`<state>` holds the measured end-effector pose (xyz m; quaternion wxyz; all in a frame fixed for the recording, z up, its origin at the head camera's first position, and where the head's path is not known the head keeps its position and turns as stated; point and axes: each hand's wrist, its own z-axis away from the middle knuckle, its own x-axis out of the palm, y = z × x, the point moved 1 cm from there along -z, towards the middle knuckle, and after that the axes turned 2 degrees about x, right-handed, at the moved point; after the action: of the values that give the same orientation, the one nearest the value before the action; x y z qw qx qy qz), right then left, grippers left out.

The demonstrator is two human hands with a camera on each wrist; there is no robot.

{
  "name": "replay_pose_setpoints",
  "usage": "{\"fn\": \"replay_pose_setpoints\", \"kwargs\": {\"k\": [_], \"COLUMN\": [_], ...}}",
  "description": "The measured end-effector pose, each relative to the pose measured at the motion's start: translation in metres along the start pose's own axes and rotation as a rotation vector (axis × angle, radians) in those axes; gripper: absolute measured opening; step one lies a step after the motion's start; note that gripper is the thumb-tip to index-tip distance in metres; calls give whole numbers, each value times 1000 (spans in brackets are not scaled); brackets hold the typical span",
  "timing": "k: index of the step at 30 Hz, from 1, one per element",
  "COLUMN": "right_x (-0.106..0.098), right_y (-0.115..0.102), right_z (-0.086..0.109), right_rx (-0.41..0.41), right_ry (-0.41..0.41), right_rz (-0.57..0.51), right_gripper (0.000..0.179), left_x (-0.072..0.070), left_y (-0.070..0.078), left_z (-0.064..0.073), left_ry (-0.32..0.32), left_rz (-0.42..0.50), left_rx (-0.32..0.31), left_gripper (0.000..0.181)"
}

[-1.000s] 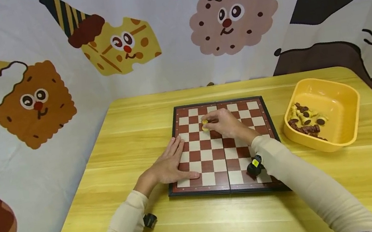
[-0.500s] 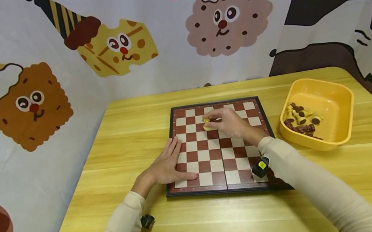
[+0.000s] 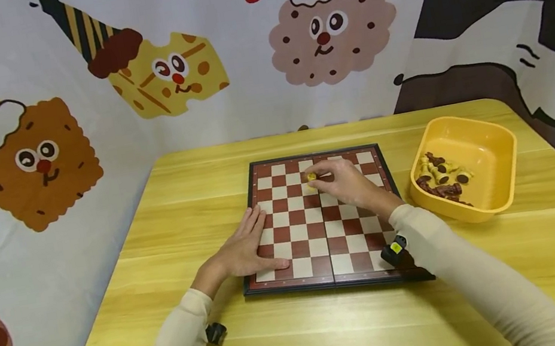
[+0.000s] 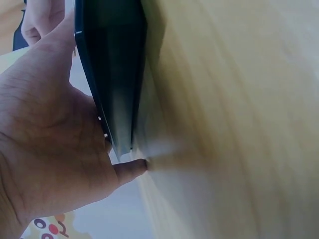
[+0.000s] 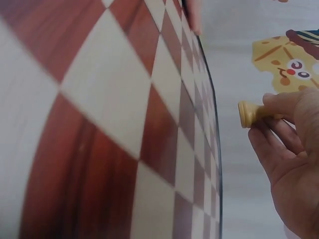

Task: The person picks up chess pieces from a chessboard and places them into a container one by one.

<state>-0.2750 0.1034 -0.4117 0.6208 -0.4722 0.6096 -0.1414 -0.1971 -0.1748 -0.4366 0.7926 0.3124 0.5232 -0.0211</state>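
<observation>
My right hand (image 3: 349, 186) pinches a small yellow chess piece (image 3: 311, 177) between thumb and fingertips, over the far middle of the chessboard (image 3: 300, 233). In the right wrist view the base of the yellow chess piece (image 5: 246, 114) points away from the fingers, and a gap shows between it and the board; its top is hidden in the grip. My left hand (image 3: 238, 255) rests on the near-left part of the board, fingers straight along the left edge and thumb stretched over the squares. From the left wrist, the left hand (image 4: 55, 134) lies against the board's dark side (image 4: 112, 74).
To the right of the board stands a yellow plastic tub (image 3: 488, 164) with several yellow and brown chess pieces (image 3: 442, 177) lying in it. All of this is on a wooden table (image 3: 293, 340). A cartoon-printed cloth (image 3: 225, 120) hangs behind the table.
My right hand has carried the yellow chess piece a little rightward and away across the board. The left hand keeps its place on the board. The whole head view has shifted slightly.
</observation>
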Motion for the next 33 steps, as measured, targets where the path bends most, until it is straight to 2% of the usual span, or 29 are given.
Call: {"fn": "replay_pose_setpoints", "kwargs": {"k": [8,20,25,33], "right_x": [-2,-23,-27,-35], "right_y": [13,12,22,31], "right_z": [9,14,18,22], "right_rx": [31,101,122,67], "right_ry": [-23,25,25,73], "right_rz": [5,16,31,6], "right_gripper": [31,30,32,29], "left_x": [0,-2,-1,1], "left_y": [0,4,4,3], "left_z": [-3,-3,-2,-1], "left_ry": [-12,3,2,4], "left_rz": [-38,-19,-17,-4], "left_rx": [9,29,34,27], "left_gripper": [125,124,125,124]}}
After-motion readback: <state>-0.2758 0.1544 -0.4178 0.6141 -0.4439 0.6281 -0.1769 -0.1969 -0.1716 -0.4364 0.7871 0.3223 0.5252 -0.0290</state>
